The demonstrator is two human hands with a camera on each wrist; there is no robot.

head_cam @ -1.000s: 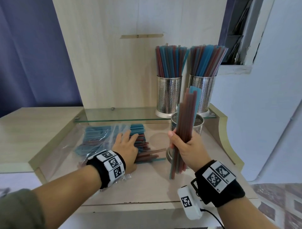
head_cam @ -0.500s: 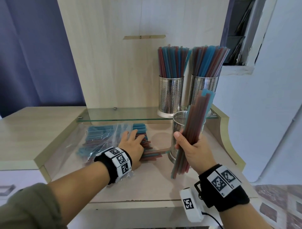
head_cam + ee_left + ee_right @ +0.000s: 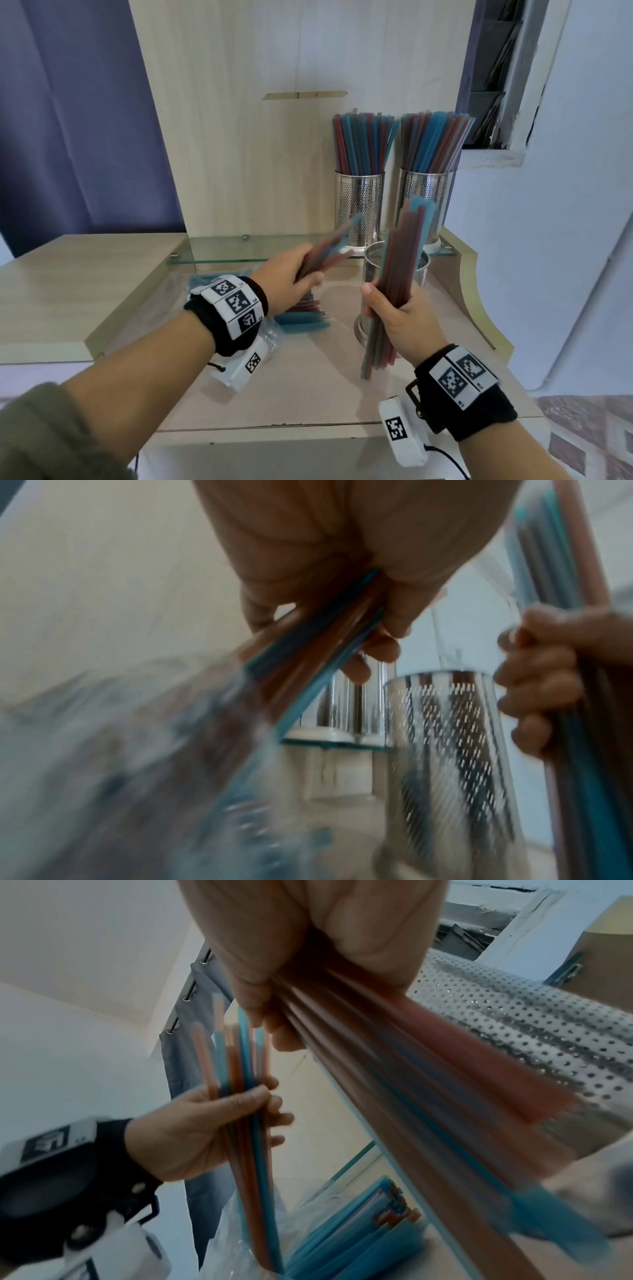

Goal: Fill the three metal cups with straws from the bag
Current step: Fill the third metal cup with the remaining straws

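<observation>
The right hand [image 3: 402, 317] holds a thick bundle of straws [image 3: 399, 274] in a closed grip, upright just before the empty metal cup [image 3: 373, 274] near the bench's [image 3: 308, 383] right edge. The left hand [image 3: 286, 274] grips a smaller bunch [image 3: 329, 248] above the bag [image 3: 270, 334]. Two filled cups [image 3: 359, 209] stand on the glass shelf [image 3: 219, 250].

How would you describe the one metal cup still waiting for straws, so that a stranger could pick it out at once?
Find the glass shelf against the wooden back panel; two perforated metal cups packed with straws stand on it. The third cup stands lower, on the desk just in front of them, behind the right hand. Alone of the three, it shows an open rim.
</observation>
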